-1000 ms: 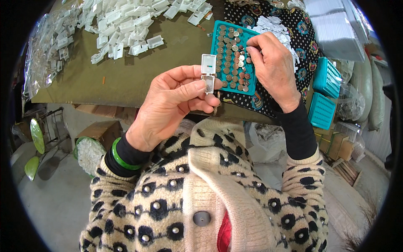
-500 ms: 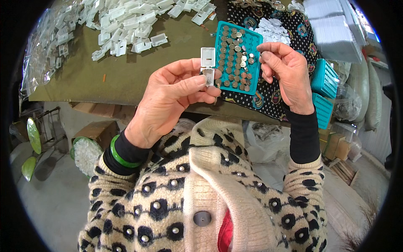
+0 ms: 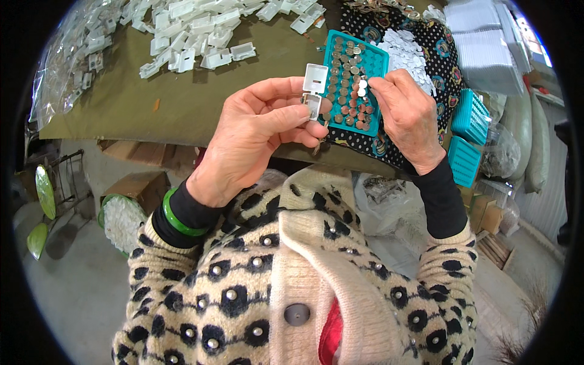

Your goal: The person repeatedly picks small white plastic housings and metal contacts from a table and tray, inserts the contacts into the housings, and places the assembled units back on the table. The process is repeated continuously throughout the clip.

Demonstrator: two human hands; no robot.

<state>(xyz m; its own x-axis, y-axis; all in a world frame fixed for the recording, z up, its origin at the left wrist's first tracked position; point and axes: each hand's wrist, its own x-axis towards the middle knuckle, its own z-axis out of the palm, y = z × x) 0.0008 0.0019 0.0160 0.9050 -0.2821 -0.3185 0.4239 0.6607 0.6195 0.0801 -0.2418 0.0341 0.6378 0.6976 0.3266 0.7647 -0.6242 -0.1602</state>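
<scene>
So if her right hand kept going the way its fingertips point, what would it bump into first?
Probably the small white hinged case held open in the left hand. The right hand pinches a small silvery disc just above the teal tray, pointing leftward at it; depth is uncertain.

A hinged plastic case (image 3: 313,91) is being held in the left hand (image 3: 258,131), left of a tray (image 3: 353,82) lying on the table (image 3: 152,109); right hand (image 3: 404,115) is being kept over the tray's right edge; loose cases (image 3: 182,36) are being left behind.
</scene>
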